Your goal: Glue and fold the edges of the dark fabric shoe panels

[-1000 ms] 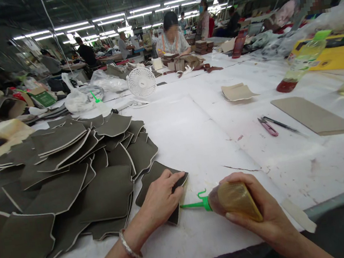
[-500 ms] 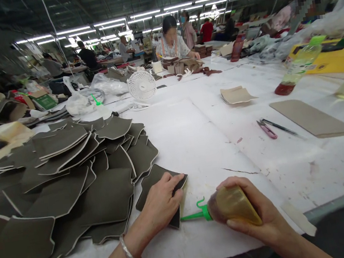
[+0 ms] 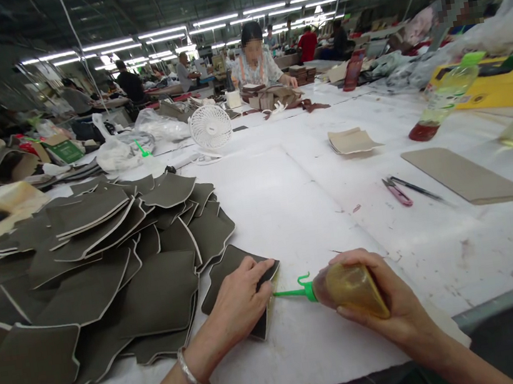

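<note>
My right hand point(image 3: 383, 295) is wrapped round a glue bottle point(image 3: 351, 291) of amber liquid, tipped on its side. The bottle's green nozzle point(image 3: 293, 292) points left, its thin tip at the right edge of a dark grey-brown cut panel point(image 3: 226, 268). Pressing that panel to the table is my left hand point(image 3: 242, 294), its index finger stretched toward the panel's corner and its thumb near the nozzle tip. Part of the panel is hidden beneath the left hand. A yellowish strip shows along its right edge.
A large heap of similar dark panels point(image 3: 156, 293) covers the left of the white table point(image 3: 276, 196). Beyond it stands a white fan point(image 3: 210, 127). Pink thread snips point(image 3: 398, 192), beige pieces point(image 3: 462, 174) and a plastic bottle point(image 3: 449, 94) lie right. A co-worker point(image 3: 255, 60) sits opposite.
My right hand has moved the glue bottle up and slightly right, so the nozzle tip has shifted farther up the panel's edge. My left hand stays in place on the panel.
</note>
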